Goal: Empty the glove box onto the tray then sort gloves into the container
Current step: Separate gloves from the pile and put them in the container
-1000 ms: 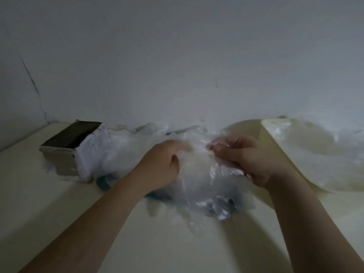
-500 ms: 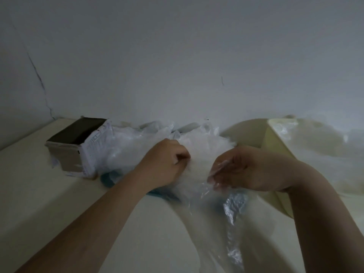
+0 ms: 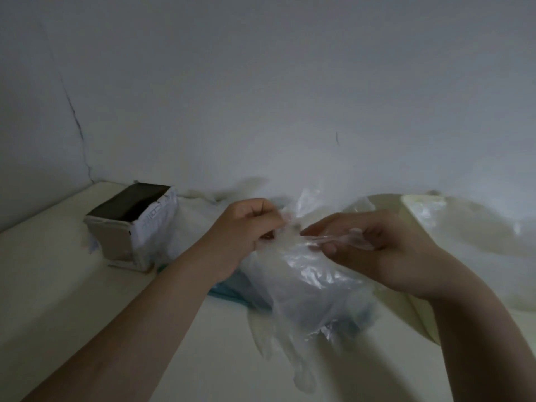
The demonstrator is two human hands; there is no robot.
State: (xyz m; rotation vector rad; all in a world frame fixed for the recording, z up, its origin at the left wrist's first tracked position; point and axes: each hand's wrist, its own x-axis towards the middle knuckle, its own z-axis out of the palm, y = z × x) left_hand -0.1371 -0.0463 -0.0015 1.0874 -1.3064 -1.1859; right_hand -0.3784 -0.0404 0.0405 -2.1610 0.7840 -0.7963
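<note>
A clear plastic glove hangs between my two hands above the table, its fingers drooping toward me. My left hand pinches its cuff at the left edge. My right hand pinches the other side of the cuff, with plastic stretched over its fingers. Behind and under the glove lies a heap of clear gloves on a blue tray, of which only an edge shows. The cardboard glove box stands at the left, top open. At the right sits the pale yellow container with gloves inside.
A grey wall rises right behind the table. The cream tabletop spreads to the left and toward me. The container's near wall slopes down close to my right forearm.
Both hands have risen from the heap and drawn one glove up between them, spreading its cuff. The glove now hangs lower toward me.
</note>
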